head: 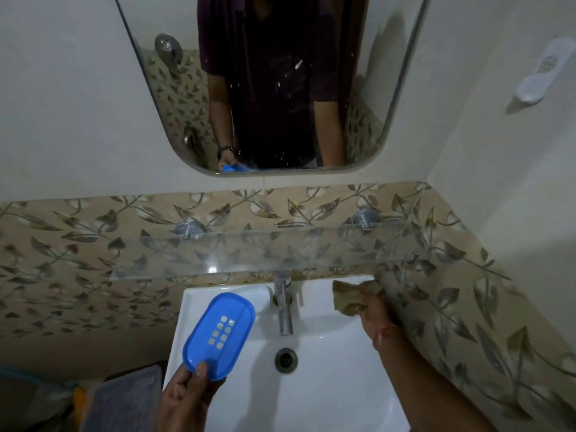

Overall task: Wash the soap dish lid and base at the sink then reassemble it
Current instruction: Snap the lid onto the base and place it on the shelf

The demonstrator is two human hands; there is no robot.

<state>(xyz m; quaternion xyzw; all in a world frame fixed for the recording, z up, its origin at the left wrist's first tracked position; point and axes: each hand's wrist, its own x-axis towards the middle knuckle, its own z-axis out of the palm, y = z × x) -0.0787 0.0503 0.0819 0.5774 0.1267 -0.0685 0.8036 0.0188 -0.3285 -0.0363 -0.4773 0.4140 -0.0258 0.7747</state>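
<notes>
At the lower left of the frame the left hand [184, 397] pinches the near end of a blue oval plastic soap dish part [218, 332], with the thumb pressed on top of the rim and the other fingers curled below it. The part shows a block of small square holes in its middle, and it is held tilted above the left side of the white ceramic sink [327, 400]; whether it is the lid or the base one cannot tell. At the right, the right hand [374, 316] grips a crumpled brown cloth [352, 296] with curled fingers, at the back right corner of the sink, close to the leaf-patterned tile wall [452, 291]. Between the two hands stands the metal tap [284, 310], and below it lies the round metal drain [286, 360]. A clear glass shelf [249, 254] hangs above the sink, and higher is a rounded mirror [271, 88]. A grey towel [124, 400] lies at the lower left.
</notes>
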